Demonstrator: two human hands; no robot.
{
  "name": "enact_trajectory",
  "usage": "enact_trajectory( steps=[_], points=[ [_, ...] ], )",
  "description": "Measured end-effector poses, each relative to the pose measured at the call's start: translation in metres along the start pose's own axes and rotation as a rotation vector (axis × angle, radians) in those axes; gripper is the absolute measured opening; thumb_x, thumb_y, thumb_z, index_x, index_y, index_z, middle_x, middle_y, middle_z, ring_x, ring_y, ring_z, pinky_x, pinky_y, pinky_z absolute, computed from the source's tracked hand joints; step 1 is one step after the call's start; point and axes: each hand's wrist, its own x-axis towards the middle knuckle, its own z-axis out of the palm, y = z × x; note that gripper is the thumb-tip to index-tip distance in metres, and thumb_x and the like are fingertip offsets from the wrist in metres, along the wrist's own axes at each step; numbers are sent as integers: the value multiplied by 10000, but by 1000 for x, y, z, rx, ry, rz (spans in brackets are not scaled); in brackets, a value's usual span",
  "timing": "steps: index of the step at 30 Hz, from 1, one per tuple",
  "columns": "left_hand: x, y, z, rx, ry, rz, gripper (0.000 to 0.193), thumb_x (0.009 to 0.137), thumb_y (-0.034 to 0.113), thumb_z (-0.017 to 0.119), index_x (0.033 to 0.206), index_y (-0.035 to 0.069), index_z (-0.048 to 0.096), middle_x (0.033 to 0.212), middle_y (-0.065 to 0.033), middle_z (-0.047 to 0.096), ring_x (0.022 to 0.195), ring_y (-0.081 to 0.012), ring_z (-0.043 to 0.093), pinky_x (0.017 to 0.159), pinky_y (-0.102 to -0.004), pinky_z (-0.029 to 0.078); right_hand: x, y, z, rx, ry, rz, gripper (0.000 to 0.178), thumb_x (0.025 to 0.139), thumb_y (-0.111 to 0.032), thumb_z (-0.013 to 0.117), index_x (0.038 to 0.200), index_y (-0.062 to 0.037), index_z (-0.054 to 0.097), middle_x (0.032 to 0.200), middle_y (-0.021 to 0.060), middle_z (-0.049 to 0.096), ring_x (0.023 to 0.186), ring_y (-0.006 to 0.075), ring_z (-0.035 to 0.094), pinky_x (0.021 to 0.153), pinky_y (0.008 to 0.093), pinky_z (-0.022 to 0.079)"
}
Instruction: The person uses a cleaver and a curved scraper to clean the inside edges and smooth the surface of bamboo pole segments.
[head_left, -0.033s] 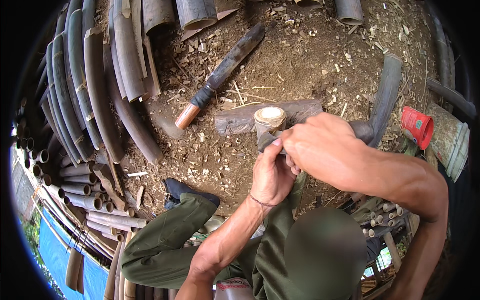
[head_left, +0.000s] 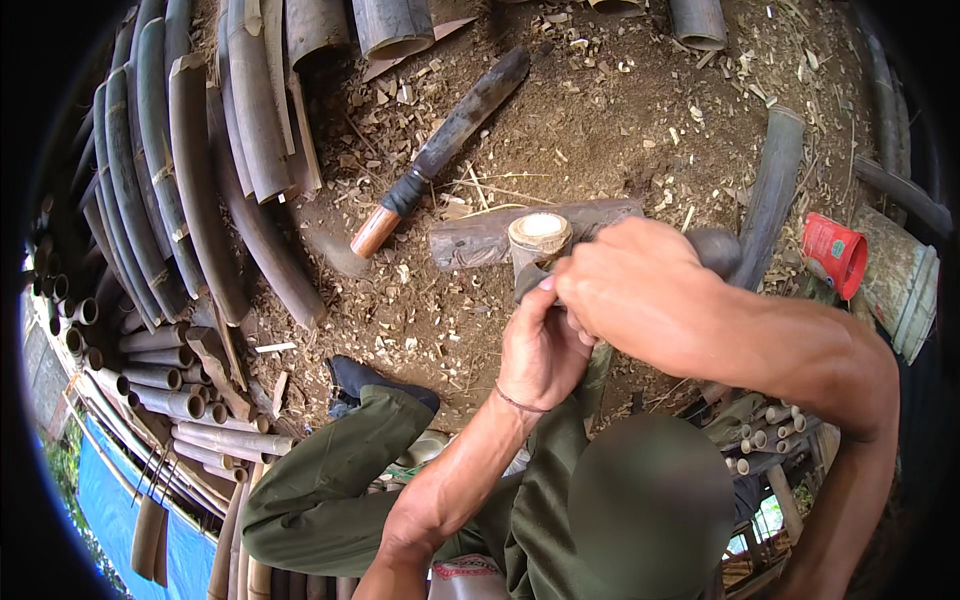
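My left hand [head_left: 543, 355] is closed, its thumb pressed on the end of a dark, narrow piece [head_left: 528, 284] whose kind I cannot make out. My right hand [head_left: 635, 285] lies over it in a fist, hiding most of what both hands grip. Past the right knuckles a dark, rounded end [head_left: 716, 253] sticks out, blurred. Just beyond my fingers stands a round piece [head_left: 540, 234] of wood or bamboo with a pale cut top. It is against a dark wooden block [head_left: 470, 240] on the ground.
A large knife [head_left: 440, 155] with an orange-brown wooden handle lies on the chip-strewn soil. Bamboo poles [head_left: 195, 180] are stacked at the left. A thick bamboo length [head_left: 772, 195], a red container [head_left: 834, 256] and a dirty pale bucket [head_left: 898, 285] are at the right. My bent leg [head_left: 335, 480] is below.
My right hand has shifted slightly up and left, and the dark rounded end beyond it has risen slightly and blurred. My left hand has hardly moved.
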Motion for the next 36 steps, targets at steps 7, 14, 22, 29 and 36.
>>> enact_trajectory(
  steps=[7,14,22,29,36],
  points=[
    [10,2,-1,-267,-232,59,440,1043,355,353,1337,68,510,1383,-117,563,1277,-264,530,1060,-467,416,43,6,-20,-248,-202,-64,90,766,-182,700,768,-105,747,801,67,737,779,228,730,648,331,575],
    [-1,-55,1,-76,117,-126,395,1006,372,517,1302,114,552,874,-44,638,739,-156,589,708,-310,478,-37,27,72,-44,62,-15,139,757,-195,706,818,-71,717,778,80,727,726,235,723,585,353,561],
    [-14,-23,-1,861,447,-141,419,946,274,487,785,-57,687,607,-121,632,473,-204,579,485,-373,466,-41,-22,155,610,356,306,278,779,-138,664,1045,-86,600,829,142,683,726,340,679,624,438,559],
    [-6,25,-20,1732,316,-141,531,901,338,474,682,-115,643,684,-327,628,702,-432,685,675,-471,539,0,-82,189,1089,599,485,360,861,-144,623,1197,-49,534,919,233,675,832,448,654,722,509,531],
    [5,49,-21,2062,122,-162,506,905,345,481,771,-109,658,816,-370,613,863,-496,647,765,-525,527,24,-103,195,1188,623,522,413,862,-154,620,1208,18,475,887,289,649,834,480,642,722,510,525]
  ],
)
